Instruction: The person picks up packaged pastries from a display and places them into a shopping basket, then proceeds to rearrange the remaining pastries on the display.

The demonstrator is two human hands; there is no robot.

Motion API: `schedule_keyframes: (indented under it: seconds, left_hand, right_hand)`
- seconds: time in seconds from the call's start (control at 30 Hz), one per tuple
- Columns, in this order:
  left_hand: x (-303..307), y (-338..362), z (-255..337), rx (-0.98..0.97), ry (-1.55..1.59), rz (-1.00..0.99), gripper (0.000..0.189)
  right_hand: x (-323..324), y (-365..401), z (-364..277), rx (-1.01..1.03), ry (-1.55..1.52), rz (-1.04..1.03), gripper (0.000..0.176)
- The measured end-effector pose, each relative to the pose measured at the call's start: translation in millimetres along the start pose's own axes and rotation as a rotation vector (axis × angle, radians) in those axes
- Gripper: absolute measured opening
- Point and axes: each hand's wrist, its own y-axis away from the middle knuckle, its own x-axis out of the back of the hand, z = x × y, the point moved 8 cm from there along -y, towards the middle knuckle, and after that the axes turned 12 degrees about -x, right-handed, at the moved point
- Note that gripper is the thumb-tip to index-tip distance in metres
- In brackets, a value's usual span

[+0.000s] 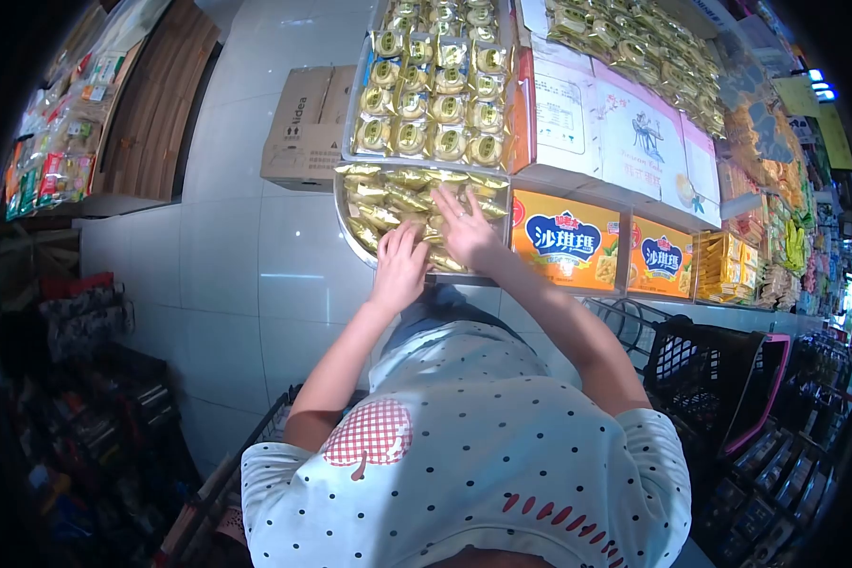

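A dotted shirt [483,417] is nearest. In the bin [353,237], the right hand [466,225] lies open on gold packets [374,201]; the left hand [402,263] touches them, fingers bent, any grip impossible to tell. Orange boxes [563,260] reading "沙琪瑪" stand right, pink-white cartons [639,133] beyond; left, a "Midea" carton [298,142]; lower right, a black basket [701,369].

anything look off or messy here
The gold packets in the near tray, under the left hand and right hand, lie jumbled at odd angles, unlike the neat rows of packs just beyond. A cardboard box sits on the floor beside the display. No spill shows.
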Motion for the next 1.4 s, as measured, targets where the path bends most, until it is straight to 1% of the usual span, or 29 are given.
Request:
schedule_keyframes:
  seconds: [0.03, 0.1, 0.2, 0.23, 0.27, 0.33, 0.37, 0.47, 0.53, 0.6, 0.67, 0.73, 0.77, 0.83, 0.87, 0.93, 0.97, 1.0, 1.03, 1.07, 1.1, 1.13, 1.2, 1.23, 1.27, 1.3, 1.33, 1.37, 1.4]
  left_hand:
    - [0, 2, 1, -0.002, 0.000, 0.000, 0.039]
    - [0, 6, 1, -0.012, 0.007, 0.028, 0.029]
    - [-5, 7, 2, -0.012, -0.015, 0.024, 0.026]
    - [-6, 6, 2, -0.001, -0.003, 0.034, 0.025]
    - [-7, 4, 2, 0.003, -0.001, 0.036, 0.025]
    - [-7, 1, -1, 0.008, -0.022, 0.046, 0.026]
    - [-6, -1, -2, 0.009, -0.021, 0.048, 0.026]
    - [-5, -4, -5, 0.013, 0.018, 0.055, 0.031]
    - [-5, -5, -5, -0.020, -0.012, 0.033, 0.036]
    - [-1, -5, -5, -0.023, -0.010, 0.036, 0.032]
    - [0, -3, -4, -0.070, -0.024, 0.052, 0.025]
    - [1, -2, -5, -0.074, -0.040, 0.074, 0.022]
    - [2, -2, -6, -0.079, -0.055, 0.094, 0.019]
    - [0, -5, -9, -0.081, -0.082, 0.109, 0.019]
    - [-1, -7, -13, -0.080, -0.112, 0.124, 0.019]
    - [-6, -11, -19, -0.070, -0.135, 0.118, 0.020]
    - [-5, -14, -19, -0.069, -0.138, 0.081, 0.023]
    - [-4, -17, -19, -0.068, -0.141, 0.045, 0.026]
    - [-2, -18, -18, -0.073, -0.139, 0.045, 0.026]
    - [-2, -17, -19, -0.053, -0.142, 0.012, 0.031]
    - [-2, -16, -19, -0.034, -0.146, -0.021, 0.036]
    - [0, -16, -16, -0.037, -0.143, -0.021, 0.036]
    - [1, -15, -5, -0.070, -0.146, -0.102, 0.049]
    - [-2, -16, 0, -0.090, -0.133, -0.144, 0.059]
    - [-7, -17, 2, -0.095, -0.129, -0.148, 0.059]
    - [-11, -19, 6, -0.146, -0.144, -0.139, 0.061]
    - [-15, -22, 9, -0.196, -0.161, -0.129, 0.064]
    - [-15, -27, 8, -0.210, -0.108, -0.078, 0.055]
    - [-18, -29, 5, -0.212, -0.108, -0.080, 0.055]
  right_hand:
    - [-2, 0, 1, -0.002, 0.001, 0.001, 0.020]
    - [3, -3, 6, -0.092, -0.027, 0.020, 0.019]
    - [6, -3, 5, -0.132, -0.016, 0.063, 0.019]
    - [1, -2, 4, -0.097, -0.002, -0.023, 0.024]
    - [3, -5, 4, -0.094, -0.001, -0.026, 0.024]
    - [-10, -13, 8, -0.114, 0.001, -0.223, 0.029]
    - [-11, -17, 12, -0.156, -0.025, -0.250, 0.028]
    - [-9, -19, 23, -0.218, -0.109, -0.309, 0.025]
    - [-7, -20, 23, -0.196, -0.115, -0.290, 0.022]
    - [-11, -21, 27, -0.228, -0.145, -0.308, 0.021]
    - [-14, -22, 27, -0.229, -0.143, -0.306, 0.020]
    - [-13, -20, 24, -0.262, -0.145, -0.373, 0.021]
    - [-16, -19, 23, -0.263, -0.141, -0.371, 0.021]
    - [-17, -17, 20, -0.259, -0.127, -0.264, 0.022]
    - [-14, -16, 20, -0.259, -0.125, -0.263, 0.022]
    - [10, -14, 27, -0.317, -0.212, -0.080, 0.024]
    - [24, -10, 31, -0.345, -0.216, 0.012, 0.022]
    - [32, -3, 34, -0.349, -0.215, 0.014, 0.022]
    - [48, 8, 45, -0.414, -0.273, 0.110, 0.020]
    - [61, 21, 56, -0.479, -0.331, 0.205, 0.019]
    - [62, 35, 62, -0.483, -0.328, 0.206, 0.019]
    - [59, 49, 70, -0.509, -0.340, 0.179, 0.019]
    - [61, 66, 64, -0.544, -0.353, 0.149, 0.020]
    - [67, 70, 49, -0.470, -0.287, 0.135, 0.023]
    - [70, 70, 36, -0.395, -0.221, 0.121, 0.025]
    - [65, 69, 29, -0.368, -0.192, 0.143, 0.030]
    - [60, 67, 28, -0.372, -0.192, 0.144, 0.030]
    - [57, 64, 26, -0.352, -0.154, 0.154, 0.031]
    - [54, 61, 24, -0.332, -0.116, 0.164, 0.032]
